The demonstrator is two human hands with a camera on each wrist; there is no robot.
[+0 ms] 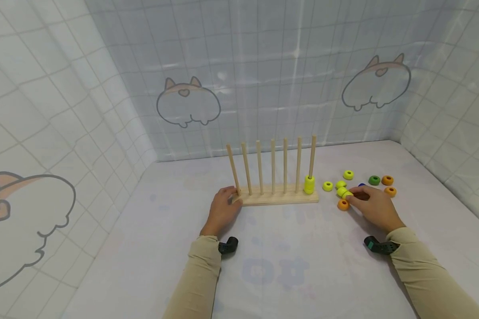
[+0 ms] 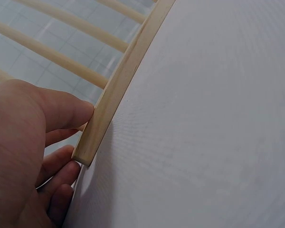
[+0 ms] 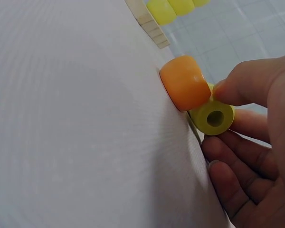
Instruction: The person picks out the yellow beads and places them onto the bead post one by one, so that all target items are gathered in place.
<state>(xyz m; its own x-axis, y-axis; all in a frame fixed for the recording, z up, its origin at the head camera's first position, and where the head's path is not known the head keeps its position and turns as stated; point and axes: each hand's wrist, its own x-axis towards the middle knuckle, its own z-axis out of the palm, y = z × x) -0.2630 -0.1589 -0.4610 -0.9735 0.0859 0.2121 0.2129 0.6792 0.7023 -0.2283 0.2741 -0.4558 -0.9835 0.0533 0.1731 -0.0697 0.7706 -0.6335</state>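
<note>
A wooden peg rack (image 1: 279, 200) stands on the table, several upright pegs along its base. Yellow beads (image 1: 309, 185) are stacked on its rightmost peg. My left hand (image 1: 224, 209) grips the left end of the base, thumb on the front side and fingers around the end, as the left wrist view shows. To the right of the rack, my right hand (image 1: 377, 209) pinches a yellow bead (image 3: 213, 119) between thumb and fingers, low at the table. Its hole shows in the right wrist view. An orange bead (image 3: 185, 83) sits right beside it.
More yellow beads (image 1: 348, 174) lie loose around the right hand. Beyond it are a green bead (image 1: 374, 180), two orange beads (image 1: 387, 180) and a partly hidden blue bead (image 1: 362, 185). A tiled-pattern sheet (image 1: 263, 88) rises behind the table.
</note>
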